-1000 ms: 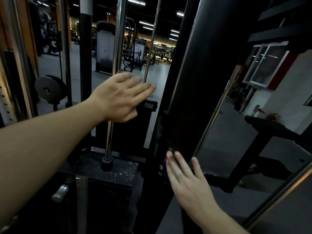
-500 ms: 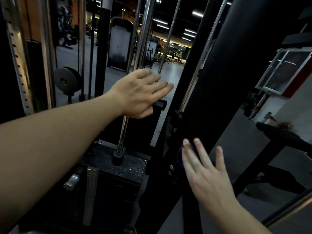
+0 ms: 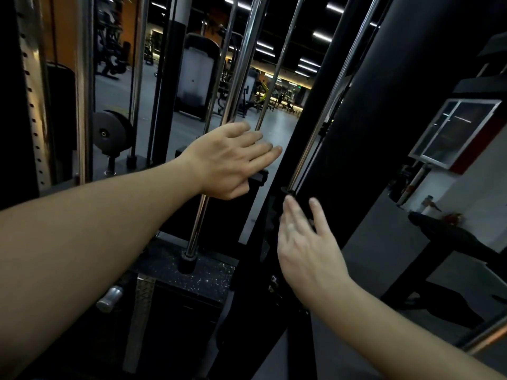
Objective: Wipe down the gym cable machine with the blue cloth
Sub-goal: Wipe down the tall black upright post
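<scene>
The cable machine's black upright column (image 3: 356, 133) runs up the middle right. My right hand (image 3: 304, 242) lies flat against its lower left edge, fingers pointing up. The blue cloth is under that palm and hidden from view. My left hand (image 3: 233, 157) rests on a chrome guide rod (image 3: 241, 64), fingers stretched out and slightly apart, with nothing held in it. That rod drops into the black weight stack (image 3: 192, 272) below. A second chrome rod (image 3: 277, 69) stands just to the right of it.
A perforated steel upright (image 3: 30, 91) and a round weight plate (image 3: 109, 130) stand at the left. A metal selector pin (image 3: 109, 298) sticks out of the stack. A black bench frame (image 3: 452, 237) sits at the right, under a framed window (image 3: 455, 130). Other gym machines fill the background.
My right hand has slid up the black column, and the sliver of blue cloth seen at its fingertips is now covered. My left hand stays on the chrome rod.
</scene>
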Motion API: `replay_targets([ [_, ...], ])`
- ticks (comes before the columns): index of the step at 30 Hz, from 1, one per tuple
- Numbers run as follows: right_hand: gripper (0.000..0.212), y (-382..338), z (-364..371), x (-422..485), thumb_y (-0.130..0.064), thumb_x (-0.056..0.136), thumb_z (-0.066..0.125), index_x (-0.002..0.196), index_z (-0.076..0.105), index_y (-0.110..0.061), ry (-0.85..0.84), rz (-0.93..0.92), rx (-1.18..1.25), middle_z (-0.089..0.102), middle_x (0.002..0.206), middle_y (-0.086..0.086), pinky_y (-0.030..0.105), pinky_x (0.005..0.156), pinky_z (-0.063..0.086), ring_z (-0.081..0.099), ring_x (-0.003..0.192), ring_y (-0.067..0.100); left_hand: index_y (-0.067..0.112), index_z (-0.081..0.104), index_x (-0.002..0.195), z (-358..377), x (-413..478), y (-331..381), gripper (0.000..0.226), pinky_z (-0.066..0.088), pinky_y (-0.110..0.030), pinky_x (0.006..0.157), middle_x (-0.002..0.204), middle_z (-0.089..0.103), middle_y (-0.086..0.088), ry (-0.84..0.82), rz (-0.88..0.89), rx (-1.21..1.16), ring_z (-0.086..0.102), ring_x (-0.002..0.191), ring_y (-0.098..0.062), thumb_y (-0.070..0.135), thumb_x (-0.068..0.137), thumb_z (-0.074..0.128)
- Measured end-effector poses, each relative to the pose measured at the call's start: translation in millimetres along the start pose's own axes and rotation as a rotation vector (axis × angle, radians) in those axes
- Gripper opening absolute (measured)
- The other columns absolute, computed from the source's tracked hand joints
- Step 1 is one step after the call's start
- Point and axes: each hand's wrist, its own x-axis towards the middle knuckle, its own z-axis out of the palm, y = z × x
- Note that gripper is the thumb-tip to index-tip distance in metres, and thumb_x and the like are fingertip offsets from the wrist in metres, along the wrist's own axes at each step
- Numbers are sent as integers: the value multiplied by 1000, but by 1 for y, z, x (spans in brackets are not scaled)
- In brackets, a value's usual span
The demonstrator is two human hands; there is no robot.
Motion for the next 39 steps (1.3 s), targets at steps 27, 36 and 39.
replay_targets([
  [27,56,-64,116,-93,-18,99,32,151,43,0,130,-96,180,26,166,17,59,124,-2,13,156,33,4,30,159,5,-1,1,74,36,-49,115,149,54,-15,23,-1,-21,52,136,-36,46,99,35],
  [36,59,-76,126,-105,-23,99,40,155,39,-6,67,-61,166,19,169,12,61,122,-12,1,158,29,5,23,163,5,1,0,78,35,-53,116,163,39,-18,40,11,7,43,145,-39,49,100,36],
  [39,60,-78,131,-104,-18,96,32,154,40,-6,143,-30,175,21,169,11,61,123,-9,5,158,27,6,24,164,6,0,0,78,33,-52,118,165,36,-18,49,29,16,40,147,-38,50,100,37],
])
